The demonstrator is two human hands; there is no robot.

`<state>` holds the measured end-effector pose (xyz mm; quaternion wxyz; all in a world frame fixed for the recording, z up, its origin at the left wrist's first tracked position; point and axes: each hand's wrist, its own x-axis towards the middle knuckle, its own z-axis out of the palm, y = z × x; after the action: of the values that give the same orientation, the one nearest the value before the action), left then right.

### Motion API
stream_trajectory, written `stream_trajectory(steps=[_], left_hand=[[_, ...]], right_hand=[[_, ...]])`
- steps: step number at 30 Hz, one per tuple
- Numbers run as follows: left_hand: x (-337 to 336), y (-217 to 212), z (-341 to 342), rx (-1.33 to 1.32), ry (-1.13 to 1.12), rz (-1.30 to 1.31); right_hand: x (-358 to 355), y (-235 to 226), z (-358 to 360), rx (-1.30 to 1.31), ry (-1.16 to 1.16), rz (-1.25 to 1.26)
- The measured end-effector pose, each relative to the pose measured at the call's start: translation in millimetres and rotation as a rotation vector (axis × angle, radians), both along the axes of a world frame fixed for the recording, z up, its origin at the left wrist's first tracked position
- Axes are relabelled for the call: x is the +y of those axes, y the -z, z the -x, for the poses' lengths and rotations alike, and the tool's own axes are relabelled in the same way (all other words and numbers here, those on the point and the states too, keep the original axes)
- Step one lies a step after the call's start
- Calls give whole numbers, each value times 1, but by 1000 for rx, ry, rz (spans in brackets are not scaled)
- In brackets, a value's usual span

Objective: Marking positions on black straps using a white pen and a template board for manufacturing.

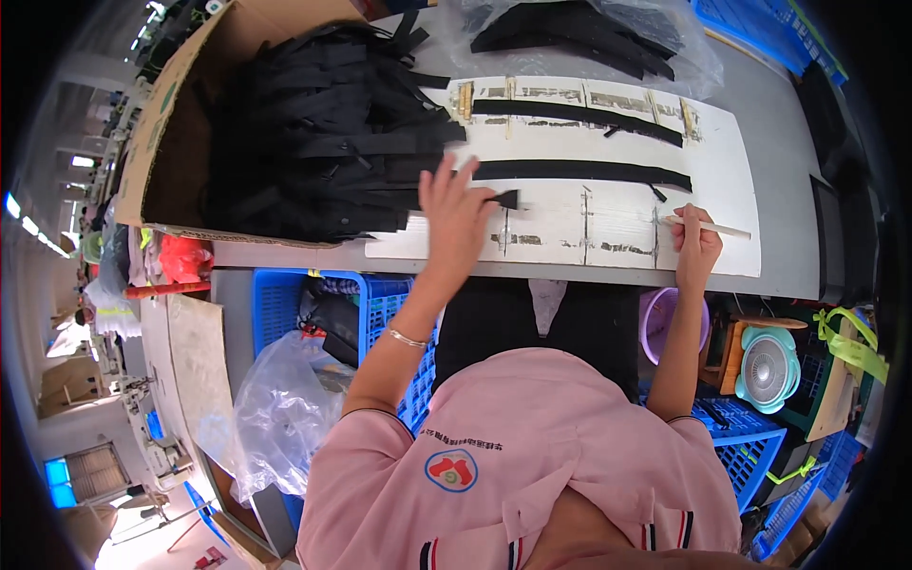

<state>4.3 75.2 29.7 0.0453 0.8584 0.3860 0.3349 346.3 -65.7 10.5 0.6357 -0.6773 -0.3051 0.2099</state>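
My left hand (454, 214) is over the edge of the pile of black zipper strips (323, 133), slightly blurred. A black zipper end (507, 199) sticks out beside its thumb, and the fingers appear closed on that strip. In my right hand (698, 242) is a slim pale pen (730, 229), its tip toward the left above the white board (727, 171). Two zippers lie across this board: an upper one (579, 114) and a lower one (589, 172), each with a small pull hanging near its right end. Dark ruled marks and tape patches show on the board.
An open cardboard box (176, 114) holds the pile at the left of the grey table (784, 123). Beyond the board, more black strips (575, 33) lie on clear plastic. Below the table edge are blue crates (280, 304), a purple bucket (662, 323) and a turquoise fan (768, 369).
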Motion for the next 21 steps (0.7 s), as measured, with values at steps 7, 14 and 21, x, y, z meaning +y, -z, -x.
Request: stream_trajectory(steps=[7,14,21], left_hand=[[-51,40,-120,-124,176,208],[-63,25,-122,-201,260,313],[-75,19,-59,61,130,266]], right_hand=[[-3,-21,71,-189,-128,28],[-22,7,82,-1099,-266,167],[-49,14,31,-1173,-124,308]])
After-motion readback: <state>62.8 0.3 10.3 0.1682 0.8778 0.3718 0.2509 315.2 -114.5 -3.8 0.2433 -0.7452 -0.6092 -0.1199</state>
